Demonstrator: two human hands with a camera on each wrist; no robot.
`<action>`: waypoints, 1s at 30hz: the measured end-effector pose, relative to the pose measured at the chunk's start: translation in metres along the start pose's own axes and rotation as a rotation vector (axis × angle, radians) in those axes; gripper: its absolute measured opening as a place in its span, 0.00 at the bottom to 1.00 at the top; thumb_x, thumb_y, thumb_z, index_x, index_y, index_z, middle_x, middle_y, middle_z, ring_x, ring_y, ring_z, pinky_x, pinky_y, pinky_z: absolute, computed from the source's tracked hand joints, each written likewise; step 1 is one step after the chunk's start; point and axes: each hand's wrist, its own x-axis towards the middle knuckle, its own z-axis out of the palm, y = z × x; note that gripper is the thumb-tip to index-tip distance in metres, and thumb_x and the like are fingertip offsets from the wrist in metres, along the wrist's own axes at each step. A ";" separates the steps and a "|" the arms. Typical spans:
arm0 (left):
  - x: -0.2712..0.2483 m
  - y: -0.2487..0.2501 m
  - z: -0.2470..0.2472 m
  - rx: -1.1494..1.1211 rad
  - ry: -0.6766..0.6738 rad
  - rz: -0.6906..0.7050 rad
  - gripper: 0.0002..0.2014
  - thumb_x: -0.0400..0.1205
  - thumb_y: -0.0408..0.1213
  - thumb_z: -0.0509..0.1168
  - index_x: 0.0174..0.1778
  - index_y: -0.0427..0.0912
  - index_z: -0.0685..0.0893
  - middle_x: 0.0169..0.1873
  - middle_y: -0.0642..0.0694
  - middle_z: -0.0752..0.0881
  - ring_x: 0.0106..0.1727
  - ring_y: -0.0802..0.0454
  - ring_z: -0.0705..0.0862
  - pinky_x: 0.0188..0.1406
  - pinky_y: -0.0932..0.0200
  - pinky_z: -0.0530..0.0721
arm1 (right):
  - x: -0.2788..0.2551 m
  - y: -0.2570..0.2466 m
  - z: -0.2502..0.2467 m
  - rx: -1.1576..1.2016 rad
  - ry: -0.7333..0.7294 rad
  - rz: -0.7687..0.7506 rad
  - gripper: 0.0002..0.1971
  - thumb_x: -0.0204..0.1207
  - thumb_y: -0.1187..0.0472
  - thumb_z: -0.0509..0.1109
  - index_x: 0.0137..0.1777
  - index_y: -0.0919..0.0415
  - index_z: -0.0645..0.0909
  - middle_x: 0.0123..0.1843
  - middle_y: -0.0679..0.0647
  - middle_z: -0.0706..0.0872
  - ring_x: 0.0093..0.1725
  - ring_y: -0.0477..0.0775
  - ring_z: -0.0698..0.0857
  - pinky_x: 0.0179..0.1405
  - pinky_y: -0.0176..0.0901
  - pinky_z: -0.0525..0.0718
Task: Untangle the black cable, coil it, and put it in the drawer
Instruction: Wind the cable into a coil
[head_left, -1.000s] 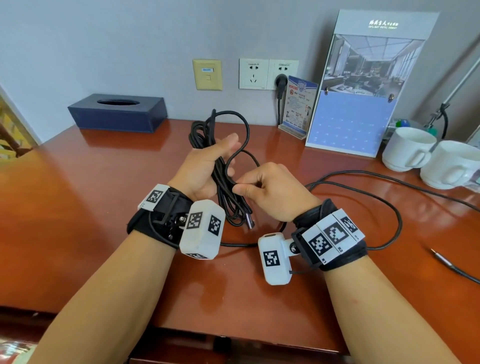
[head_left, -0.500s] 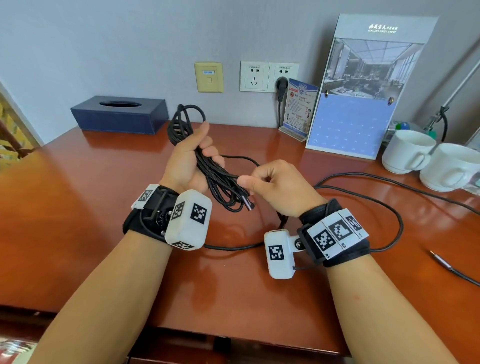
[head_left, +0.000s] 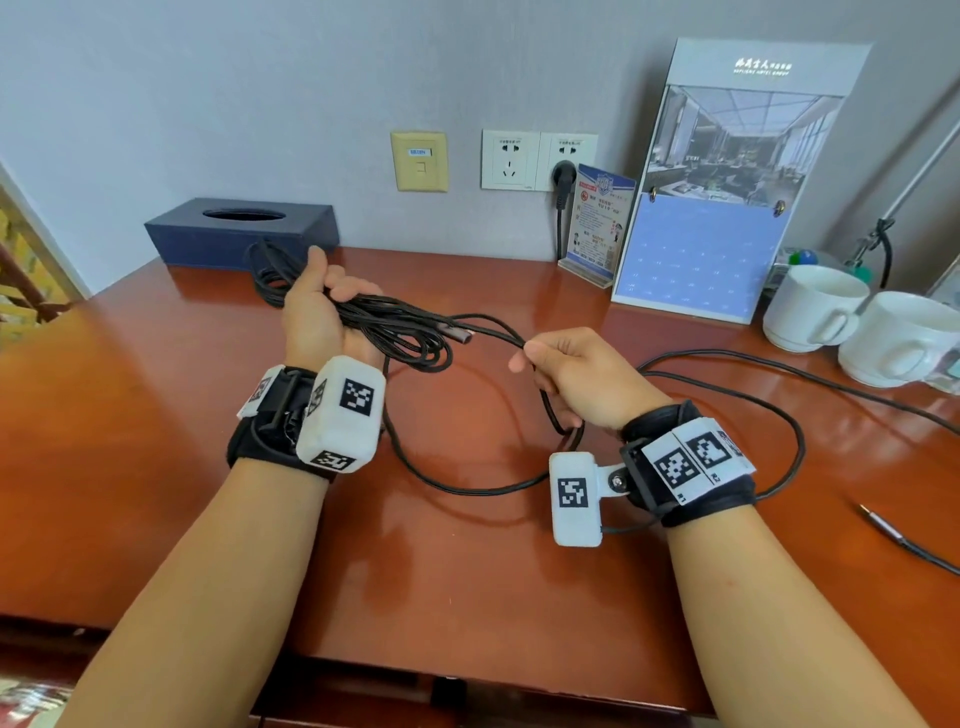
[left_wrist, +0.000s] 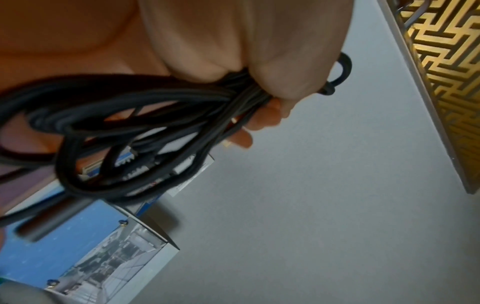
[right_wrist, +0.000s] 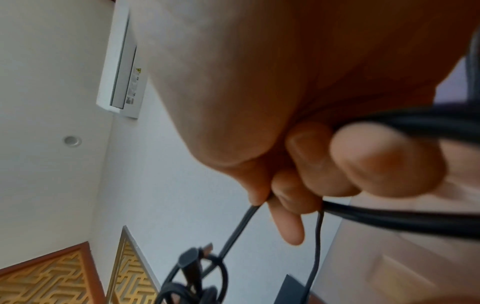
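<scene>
Polished reddish-brown wood forms the tabletop (head_left: 156, 467), which is set against a grey wall.

Nearest the camera, both forearms are extended over the tabletop, each wrist fitted with a black strap and a white camera housing bearing printed markers. At the near right, a thin cable end with a metal jack plug (head_left: 878, 521) is seen lying on the wood.

The right hand (head_left: 576, 379) is held above the tabletop with its fingers curled round a single run of the black cable (head_left: 395, 332); the strand is pinched between thumb and forefinger, as confirmed in the right wrist view (right_wrist: 298, 144). From that hand the cable is seen to drop in a wide loop onto the tabletop and to trail away to the right.

The left hand (head_left: 317, 312) is raised, palm up, slightly farther off. A bundle of several coiled turns of the cable is grasped in it, the fingers closed over the strands in the left wrist view (left_wrist: 259, 67). The turns project from both sides of the hand, and a connector end (head_left: 457, 335) is seen protruding from the bundle toward the right hand.

Farther back, two white cups (head_left: 810, 306) are stood at the right edge. A desk calendar (head_left: 727, 208) and a small information card (head_left: 597, 223) are stood against the wall, and a dark blue tissue box (head_left: 239, 234) is placed at the back left. Wall sockets (head_left: 540, 161) are mounted above, with a black plug inserted in one. No drawer front can be made out clearly.
</scene>
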 end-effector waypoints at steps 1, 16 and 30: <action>0.002 0.004 -0.001 -0.039 0.018 0.023 0.21 0.89 0.42 0.62 0.29 0.44 0.69 0.19 0.55 0.69 0.15 0.60 0.69 0.17 0.66 0.75 | -0.001 0.000 -0.002 0.031 0.013 0.016 0.18 0.89 0.58 0.56 0.48 0.61 0.86 0.28 0.56 0.74 0.15 0.49 0.67 0.17 0.38 0.67; -0.019 -0.036 0.020 0.737 0.035 0.711 0.13 0.80 0.31 0.73 0.51 0.37 0.74 0.20 0.48 0.76 0.19 0.50 0.73 0.26 0.55 0.79 | -0.014 -0.031 0.018 -0.406 -0.207 -0.167 0.17 0.81 0.59 0.69 0.28 0.60 0.79 0.26 0.54 0.75 0.28 0.52 0.69 0.31 0.41 0.75; -0.053 -0.044 0.034 1.587 -0.729 0.081 0.09 0.79 0.39 0.76 0.43 0.40 0.83 0.26 0.61 0.84 0.24 0.69 0.78 0.28 0.76 0.73 | -0.017 -0.032 0.009 -0.057 0.115 -0.474 0.18 0.65 0.66 0.85 0.31 0.42 0.83 0.30 0.38 0.87 0.35 0.34 0.85 0.43 0.30 0.82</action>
